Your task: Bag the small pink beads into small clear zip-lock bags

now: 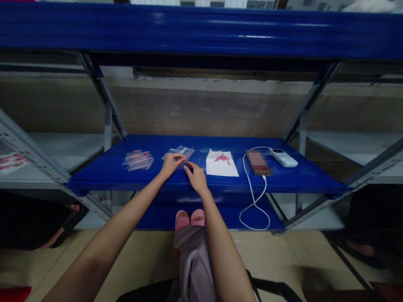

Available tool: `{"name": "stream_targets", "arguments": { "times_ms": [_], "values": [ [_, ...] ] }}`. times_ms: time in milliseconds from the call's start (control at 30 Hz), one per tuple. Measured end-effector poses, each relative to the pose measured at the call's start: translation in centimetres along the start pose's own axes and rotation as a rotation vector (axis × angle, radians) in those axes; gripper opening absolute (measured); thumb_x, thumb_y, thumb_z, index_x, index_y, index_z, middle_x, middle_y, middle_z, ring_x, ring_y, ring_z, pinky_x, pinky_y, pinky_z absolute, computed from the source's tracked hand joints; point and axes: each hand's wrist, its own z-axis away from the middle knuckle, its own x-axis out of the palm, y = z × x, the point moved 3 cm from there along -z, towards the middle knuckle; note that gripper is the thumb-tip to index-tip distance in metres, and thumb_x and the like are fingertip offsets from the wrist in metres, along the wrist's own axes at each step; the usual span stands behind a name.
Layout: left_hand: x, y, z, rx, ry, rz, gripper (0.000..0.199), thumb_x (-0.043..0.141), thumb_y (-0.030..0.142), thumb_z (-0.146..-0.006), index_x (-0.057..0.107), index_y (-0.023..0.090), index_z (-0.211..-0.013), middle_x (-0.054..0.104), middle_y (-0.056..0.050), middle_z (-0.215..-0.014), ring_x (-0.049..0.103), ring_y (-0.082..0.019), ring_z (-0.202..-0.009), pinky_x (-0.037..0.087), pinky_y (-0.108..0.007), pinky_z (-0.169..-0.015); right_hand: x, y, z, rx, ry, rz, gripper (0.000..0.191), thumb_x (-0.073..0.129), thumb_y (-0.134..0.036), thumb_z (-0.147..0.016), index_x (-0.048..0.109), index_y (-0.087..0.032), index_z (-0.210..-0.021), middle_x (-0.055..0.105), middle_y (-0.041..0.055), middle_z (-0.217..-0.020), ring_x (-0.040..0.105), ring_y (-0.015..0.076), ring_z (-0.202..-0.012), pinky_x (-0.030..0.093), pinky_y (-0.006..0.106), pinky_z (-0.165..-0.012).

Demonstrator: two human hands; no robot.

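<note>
Over the middle of the blue shelf, my left hand pinches a clear plastic bag that lies among other flat clear bags. Close beside it on the right, my right hand has its thumb and index finger bent toward the lower edge of the bags; whether they grip it is too small to tell. Left of my hands lies a pile of clear bags with small pink pieces inside. Right of my hands, small pink pieces are heaped on a white sheet.
On the shelf's right are a phone and a white power bank, joined by a white cable hanging over the front edge. Metal posts flank the shelf, with a blue beam above. Other people's feet show at both sides.
</note>
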Motion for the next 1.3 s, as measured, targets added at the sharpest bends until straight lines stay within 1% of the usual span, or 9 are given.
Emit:
{"name": "stream_targets", "arguments": {
  "times_ms": [167, 300, 500, 733, 933, 1000, 1133, 1200, 1300],
  "values": [
    [0.8, 1.2, 0.1, 0.078, -0.046, 0.133, 0.008, 0.062, 0.018, -0.072, 0.068, 0.013, -0.074, 0.070, -0.006, -0.077, 0.064, -0.019, -0.074, 0.049, -0.030, -0.072, -0.7, 0.5, -0.4, 0.201, 0.184, -0.226, 0.029, 0.048, -0.036, -0.083, 0.066, -0.014, -0.089, 0.070, 0.0089, -0.086, 0.065, 0.0169, -0.080, 0.048, 0.025, -0.077],
    [1.2, 1.7, 0.5, 0.126, -0.126, 0.136, 0.007, 0.059, 0.016, -0.073, 0.065, 0.015, -0.072, 0.069, -0.003, -0.075, 0.062, -0.017, -0.072, 0.049, -0.028, -0.070, -0.9, 0.8, -0.5, 0.242, 0.240, -0.223, 0.022, 0.052, -0.033, -0.080, 0.064, -0.016, -0.074, 0.069, 0.0062, -0.070, 0.065, 0.0161, -0.067, 0.049, 0.025, -0.068],
    [1.7, 2.0, 0.8, 0.115, -0.209, 0.160, 0.011, 0.054, 0.021, -0.079, 0.059, 0.013, -0.075, 0.065, -0.004, -0.073, 0.059, -0.015, -0.065, 0.048, -0.026, -0.061, -1.1, 0.8, -0.6, 0.236, 0.217, -0.105, 0.021, 0.045, -0.022, -0.081, 0.063, -0.016, -0.071, 0.069, 0.0072, -0.072, 0.064, 0.0160, -0.068, 0.047, 0.025, -0.070],
    [2.0, 2.3, 1.3, 0.143, -0.204, 0.089, 0.009, 0.049, 0.016, -0.080, 0.055, 0.013, -0.074, 0.061, -0.003, -0.072, 0.058, -0.014, -0.065, 0.047, -0.025, -0.060, -1.4, 0.1, -0.7, 0.246, 0.199, 0.046, 0.020, 0.047, -0.019, -0.078, 0.064, -0.016, -0.068, 0.069, 0.0086, -0.073, 0.063, 0.0185, -0.072, 0.045, 0.027, -0.073],
    [1.7, 2.3, 1.3, 0.131, -0.092, -0.019, 0.011, 0.044, 0.017, -0.082, 0.052, 0.015, -0.075, 0.058, -0.002, -0.068, 0.057, -0.014, -0.063, 0.046, -0.025, -0.061, -1.3, 0.3, -0.5, 0.232, 0.244, 0.073, 0.019, 0.046, -0.022, -0.077, 0.060, -0.018, -0.064, 0.067, 0.0067, -0.068, 0.062, 0.0183, -0.068, 0.044, 0.027, -0.070],
    [1.6, 2.4, 1.4, 0.152, -0.086, -0.029, 0.011, 0.044, 0.018, -0.083, 0.051, 0.016, -0.075, 0.058, -0.002, -0.069, 0.058, -0.014, -0.064, 0.046, -0.025, -0.061, -1.4, 0.4, -0.4, 0.224, 0.249, 0.065, 0.019, 0.046, -0.022, -0.076, 0.058, -0.018, -0.062, 0.066, 0.0060, -0.066, 0.061, 0.0181, -0.067, 0.044, 0.027, -0.069],
    [1.4, 3.2, 1.9, 0.252, -0.083, -0.122, 0.009, 0.044, 0.018, -0.084, 0.051, 0.017, -0.078, 0.059, -0.003, -0.072, 0.058, -0.015, -0.067, 0.046, -0.025, -0.062, -1.4, 0.4, -0.5, 0.221, 0.261, 0.010, 0.017, 0.044, -0.026, -0.077, 0.056, -0.019, -0.066, 0.065, 0.0045, -0.065, 0.061, 0.0177, -0.065, 0.045, 0.027, -0.069],
    [1.2, 3.5, 2.3, 0.298, -0.054, -0.187, 0.009, 0.044, 0.018, -0.084, 0.051, 0.017, -0.079, 0.059, -0.004, -0.073, 0.059, -0.016, -0.068, 0.046, -0.026, -0.063, -1.3, 0.5, -0.5, 0.235, 0.272, -0.035, 0.013, 0.047, -0.026, -0.076, 0.057, -0.019, -0.077, 0.065, 0.0036, -0.065, 0.062, 0.0180, -0.066, 0.046, 0.028, -0.069],
    [1.1, 3.6, 2.7, 0.374, -0.024, -0.255, 0.010, 0.043, 0.018, -0.085, 0.051, 0.016, -0.080, 0.060, -0.005, -0.073, 0.060, -0.016, -0.070, 0.046, -0.026, -0.064, -1.3, 0.6, -0.5, 0.258, 0.262, -0.113, 0.026, 0.051, -0.023, -0.074, 0.054, -0.018, -0.099, 0.068, 0.0026, -0.071, 0.064, 0.0179, -0.071, 0.047, 0.028, -0.071]
  ]
}}
